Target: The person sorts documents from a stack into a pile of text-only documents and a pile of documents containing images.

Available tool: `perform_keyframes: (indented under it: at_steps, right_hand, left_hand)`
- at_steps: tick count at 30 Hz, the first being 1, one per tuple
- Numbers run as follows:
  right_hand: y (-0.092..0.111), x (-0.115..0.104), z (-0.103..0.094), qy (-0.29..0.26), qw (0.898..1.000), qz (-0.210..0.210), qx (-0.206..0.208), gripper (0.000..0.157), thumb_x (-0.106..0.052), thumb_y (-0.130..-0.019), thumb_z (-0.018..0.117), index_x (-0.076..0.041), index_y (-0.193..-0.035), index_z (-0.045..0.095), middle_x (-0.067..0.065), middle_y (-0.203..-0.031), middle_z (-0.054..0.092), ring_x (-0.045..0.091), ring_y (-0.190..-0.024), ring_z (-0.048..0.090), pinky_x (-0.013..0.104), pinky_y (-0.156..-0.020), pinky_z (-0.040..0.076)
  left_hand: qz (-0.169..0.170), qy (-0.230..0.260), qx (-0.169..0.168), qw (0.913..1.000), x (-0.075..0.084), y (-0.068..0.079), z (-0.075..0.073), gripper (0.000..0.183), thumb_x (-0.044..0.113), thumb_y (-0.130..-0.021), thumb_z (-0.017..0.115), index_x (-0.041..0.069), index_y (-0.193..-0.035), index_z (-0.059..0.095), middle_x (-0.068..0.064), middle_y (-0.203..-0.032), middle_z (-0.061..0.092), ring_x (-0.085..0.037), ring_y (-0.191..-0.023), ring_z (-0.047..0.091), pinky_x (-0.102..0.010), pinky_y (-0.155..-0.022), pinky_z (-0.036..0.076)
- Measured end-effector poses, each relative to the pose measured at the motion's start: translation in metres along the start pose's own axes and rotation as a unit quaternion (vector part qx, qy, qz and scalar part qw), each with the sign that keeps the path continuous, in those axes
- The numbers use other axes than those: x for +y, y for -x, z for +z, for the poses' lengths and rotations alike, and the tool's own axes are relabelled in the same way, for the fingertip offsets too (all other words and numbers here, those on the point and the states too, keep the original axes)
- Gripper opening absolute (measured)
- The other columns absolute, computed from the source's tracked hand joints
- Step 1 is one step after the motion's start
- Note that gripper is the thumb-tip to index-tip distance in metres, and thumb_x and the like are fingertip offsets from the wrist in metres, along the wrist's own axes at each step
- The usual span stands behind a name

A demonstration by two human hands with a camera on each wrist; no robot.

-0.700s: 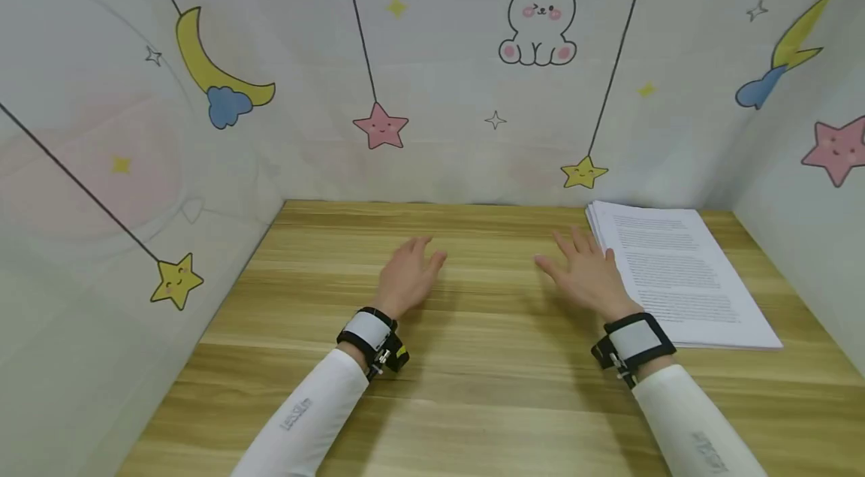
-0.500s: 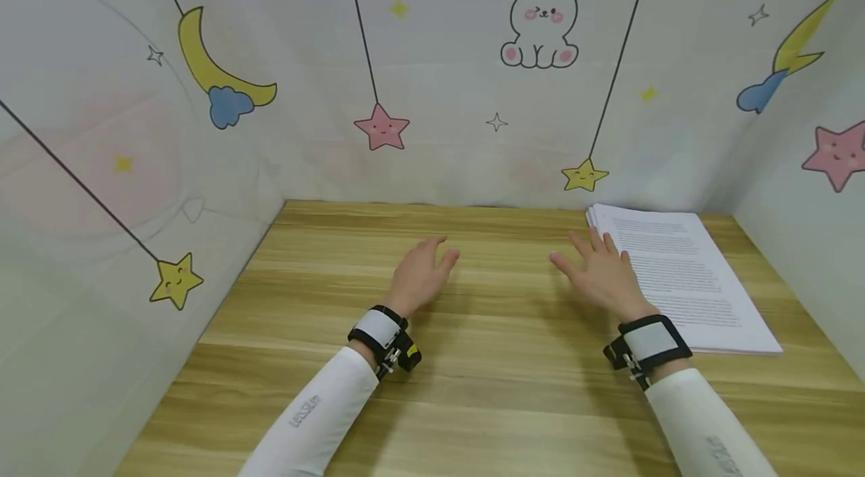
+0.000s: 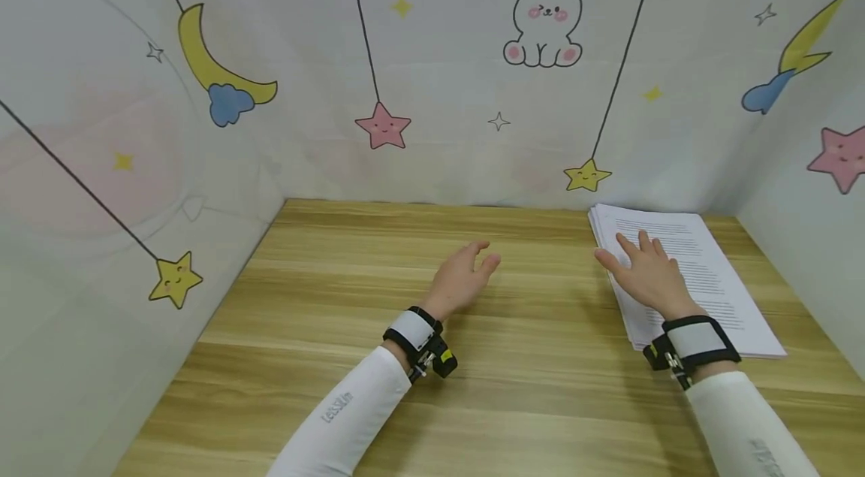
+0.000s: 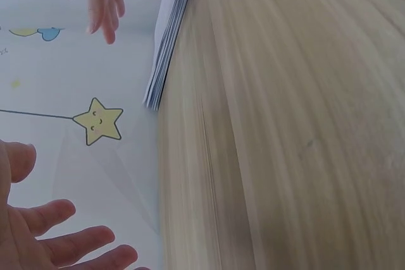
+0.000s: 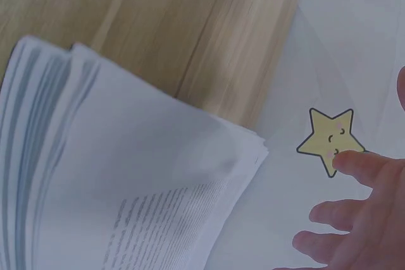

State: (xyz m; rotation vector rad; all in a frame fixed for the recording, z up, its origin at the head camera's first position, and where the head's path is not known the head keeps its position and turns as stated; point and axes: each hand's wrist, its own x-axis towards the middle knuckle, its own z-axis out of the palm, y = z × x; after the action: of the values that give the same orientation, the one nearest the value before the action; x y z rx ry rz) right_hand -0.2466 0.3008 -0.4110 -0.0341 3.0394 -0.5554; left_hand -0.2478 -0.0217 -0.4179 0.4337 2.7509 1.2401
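"White paper stack point(image 3: 719, 297), where's it at?"

"Approx 2 o'clock from the centre of the wood table point(image 3: 324, 297), flat, nr the back edge. Printed txt faces up; edges at its 9 o'clock side are a bit uneven."

"And the R hand point(image 3: 652, 276)?"

"Over the 9 o'clock part of the stack, back facing up, fingers spread apart. L wrist view shows a gap b/w it & the paper."

"L hand point(image 3: 459, 282)?"

"Abt 12 o'clock from table centre, raised above the wood. Fingers slightly apart, thumb out. It's at 9 o'clock from the R one, the two well apart."

"What's on the wrists?"

"L strap point(image 3: 412, 330) & R strap point(image 3: 699, 338), both black w/ a white panel. L sleeve point(image 3: 345, 417) runs to approx 7 o'clock, R sleeve point(image 3: 750, 424) to 5; both white."

"Behind?"

"Cartoon backdrop point(image 3: 459, 169). Yellow star point(image 3: 587, 175) b/w 10 & 11 o'clock from the stack; pink star point(image 3: 383, 128) abt 11 from the L hand, rabbit point(image 3: 544, 34) b/w 12 & 1."
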Motion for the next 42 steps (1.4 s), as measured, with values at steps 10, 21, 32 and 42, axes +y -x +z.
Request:
perform_keyframes:
  at_steps: [10,21,32,42]
  right_hand:
    - [0.003,0.035,-0.005,0.024,0.998,0.045,-0.039,0.097,-0.072,-0.097,0.022,0.006,-0.153,0.022,0.05,-0.15,0.004,0.07,-0.137,0.006,0.083,-0.104,0.013]
    - [0.01,0.081,-0.015,0.045,0.993,0.081,-0.072,0.105,-0.075,-0.094,0.027,0.014,-0.149,0.02,0.056,-0.144,0.004,0.074,-0.132,0.006,0.085,-0.102,0.014]
    - [0.011,0.109,-0.018,0.037,0.983,0.125,-0.126,0.11,-0.074,-0.093,0.036,0.02,-0.146,0.015,0.054,-0.143,0.011,0.071,-0.134,0.007,0.08,-0.106,0.019]
    - [0.014,0.126,-0.017,0.046,0.978,0.148,-0.138,0.112,-0.073,-0.093,0.038,0.023,-0.144,0.012,0.054,-0.14,0.018,0.071,-0.127,0.022,0.075,-0.101,0.033]
  left_hand:
    - [0.022,0.072,-0.047,0.9961,0.014,-0.001,0.031,0.052,0.043,-0.106,0.039,0.012,-0.147,0.045,-0.015,-0.148,0.052,-0.031,-0.137,0.049,-0.046,-0.11,0.045]
    - [0.033,0.082,-0.083,0.9926,0.037,-0.001,0.063,0.051,0.044,-0.105,0.04,0.015,-0.147,0.047,-0.013,-0.146,0.054,-0.029,-0.133,0.053,-0.04,-0.109,0.045]
    - [0.005,0.152,-0.135,0.9791,0.053,-0.005,0.099,0.048,0.036,-0.103,0.051,0.012,-0.145,0.05,-0.011,-0.14,0.06,-0.023,-0.127,0.058,-0.028,-0.099,0.05]
    - [-0.064,0.278,-0.141,0.948,0.065,-0.005,0.132,0.044,0.028,-0.101,0.056,0.008,-0.139,0.054,-0.008,-0.127,0.067,-0.014,-0.107,0.064,-0.026,-0.089,0.053]
